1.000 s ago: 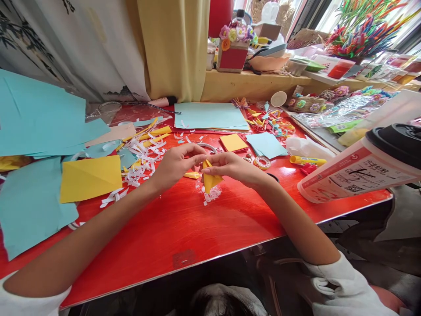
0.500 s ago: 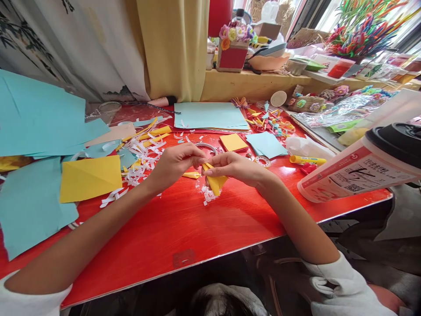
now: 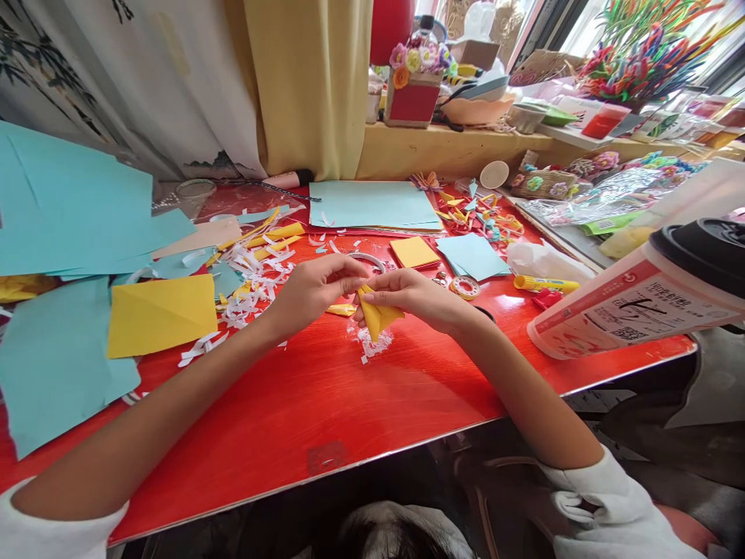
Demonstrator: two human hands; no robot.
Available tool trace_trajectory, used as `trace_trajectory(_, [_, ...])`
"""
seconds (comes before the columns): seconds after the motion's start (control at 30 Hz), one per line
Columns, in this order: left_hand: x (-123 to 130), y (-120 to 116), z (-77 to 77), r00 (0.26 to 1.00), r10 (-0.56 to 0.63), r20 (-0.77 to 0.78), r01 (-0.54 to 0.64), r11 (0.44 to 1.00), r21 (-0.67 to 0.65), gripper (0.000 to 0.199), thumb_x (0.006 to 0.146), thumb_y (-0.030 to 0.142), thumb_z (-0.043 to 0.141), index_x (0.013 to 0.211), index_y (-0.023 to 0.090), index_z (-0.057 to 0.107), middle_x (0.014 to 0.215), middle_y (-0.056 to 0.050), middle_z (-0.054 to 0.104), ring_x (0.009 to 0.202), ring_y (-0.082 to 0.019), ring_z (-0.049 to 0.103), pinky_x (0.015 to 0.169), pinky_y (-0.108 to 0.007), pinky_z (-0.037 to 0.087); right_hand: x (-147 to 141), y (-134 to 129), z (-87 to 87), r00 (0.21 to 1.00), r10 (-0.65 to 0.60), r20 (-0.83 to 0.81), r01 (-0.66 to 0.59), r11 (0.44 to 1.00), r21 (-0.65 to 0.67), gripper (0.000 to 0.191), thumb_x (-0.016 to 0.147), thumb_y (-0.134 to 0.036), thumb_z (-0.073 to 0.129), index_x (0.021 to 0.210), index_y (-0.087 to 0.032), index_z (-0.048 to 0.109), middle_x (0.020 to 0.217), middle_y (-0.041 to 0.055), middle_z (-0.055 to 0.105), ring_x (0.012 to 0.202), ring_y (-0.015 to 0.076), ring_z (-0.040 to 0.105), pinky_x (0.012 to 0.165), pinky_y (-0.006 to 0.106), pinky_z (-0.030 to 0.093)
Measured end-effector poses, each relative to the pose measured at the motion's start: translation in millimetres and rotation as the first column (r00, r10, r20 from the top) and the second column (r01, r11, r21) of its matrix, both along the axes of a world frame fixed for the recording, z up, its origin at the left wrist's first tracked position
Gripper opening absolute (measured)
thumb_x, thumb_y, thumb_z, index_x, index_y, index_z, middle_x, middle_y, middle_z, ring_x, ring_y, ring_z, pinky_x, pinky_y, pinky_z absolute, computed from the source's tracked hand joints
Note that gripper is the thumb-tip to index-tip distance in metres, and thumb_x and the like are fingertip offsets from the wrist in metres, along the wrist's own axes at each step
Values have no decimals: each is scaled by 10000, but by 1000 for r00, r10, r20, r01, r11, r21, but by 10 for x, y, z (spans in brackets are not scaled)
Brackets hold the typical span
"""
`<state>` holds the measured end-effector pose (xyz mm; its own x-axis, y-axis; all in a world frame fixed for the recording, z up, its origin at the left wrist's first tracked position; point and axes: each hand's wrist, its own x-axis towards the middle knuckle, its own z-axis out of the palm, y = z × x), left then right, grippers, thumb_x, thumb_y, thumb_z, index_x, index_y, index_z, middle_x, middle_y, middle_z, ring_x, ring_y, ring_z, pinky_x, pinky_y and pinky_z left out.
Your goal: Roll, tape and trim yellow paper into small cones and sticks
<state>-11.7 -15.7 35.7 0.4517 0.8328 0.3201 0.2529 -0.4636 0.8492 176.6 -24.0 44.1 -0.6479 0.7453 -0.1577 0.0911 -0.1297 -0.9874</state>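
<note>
A folded piece of yellow paper (image 3: pixel 378 314) is held between my two hands above the red table (image 3: pixel 279 419). My right hand (image 3: pixel 410 293) pinches it from the right, thumb on top. From the left, my left hand (image 3: pixel 320 287) closes thumb and fingertips at the paper's upper tip; the exact contact is partly hidden by the fingers. The paper's pointed flaps hang down toward me. Under it lie small white paper scraps (image 3: pixel 372 348). Just left of the paper, a small rolled yellow piece (image 3: pixel 342 310) rests on the table.
Blue sheets (image 3: pixel 64 210) and a yellow sheet (image 3: pixel 163 317) lie at left, beside white shreds (image 3: pixel 247 303). Behind my hands are yellow squares (image 3: pixel 414 252), blue squares (image 3: pixel 472 256) and a tape roll (image 3: pixel 465 287). A lidded cup (image 3: pixel 628 299) stands at right near a yellow glue stick (image 3: pixel 544 284).
The yellow paper has turned slightly in my fingers, and its flaps now spread into separate points. Both hands stay in nearly the same place.
</note>
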Motion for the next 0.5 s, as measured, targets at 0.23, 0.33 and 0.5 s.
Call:
trace_trajectory(0.23, [-24, 22, 54, 1000, -3, -15, 1, 996, -94, 209, 838, 350, 561, 819, 159, 646, 777, -7, 624, 709, -98, 557, 667, -213, 454, -2, 27, -16, 999, -50, 22, 51, 998, -31, 171, 824, -264, 602, 868, -104, 642, 828, 86, 697, 745, 143, 664, 698, 264, 517])
trace_trajectory(0.33, [-30, 26, 45, 998, -64, 12, 64, 997, -35, 126, 803, 283, 617, 846, 170, 653, 851, -12, 635, 765, -104, 573, 694, -212, 463, 15, 27, -12, 999, -10, -34, 8, 998, -67, 154, 837, -244, 584, 876, -105, 635, 827, 78, 689, 746, 143, 666, 679, 253, 522])
trace_trajectory(0.5, [-27, -2, 47, 994, -91, 57, 90, 996, 10, 63, 798, 216, 620, 831, 167, 644, 820, -12, 630, 744, -100, 574, 678, -211, 463, 42, 13, 20, 996, 26, -83, -35, 993, -109, 141, 852, -218, 559, 872, -99, 632, 741, 46, 662, 660, 102, 639, 606, 203, 506])
